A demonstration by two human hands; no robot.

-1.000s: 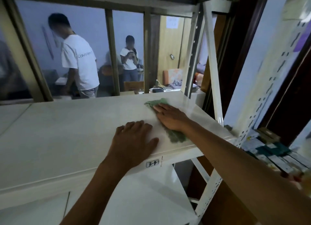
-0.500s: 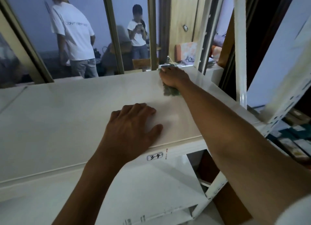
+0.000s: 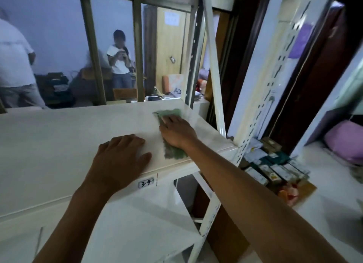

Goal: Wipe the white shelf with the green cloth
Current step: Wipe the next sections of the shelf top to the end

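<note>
Mostly hidden beneath the flat, straight-fingered right hand [image 3: 177,132], the green cloth [image 3: 172,151] lies on the white shelf [image 3: 59,145]; the left hand [image 3: 119,160] rests open-palmed, holding nothing.

You are in a storeroom. White metal shelves [image 3: 255,70] stand here. Small boxes [image 3: 275,170] sit in rows.

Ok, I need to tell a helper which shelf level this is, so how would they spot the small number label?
Start at the white shelf where the right hand presses the green cloth. Drop to its front edge, just below the left hand resting flat on top. The label is a small white tag with a handwritten "3-4", the only marking on that edge besides a thin red line beside it.
</note>
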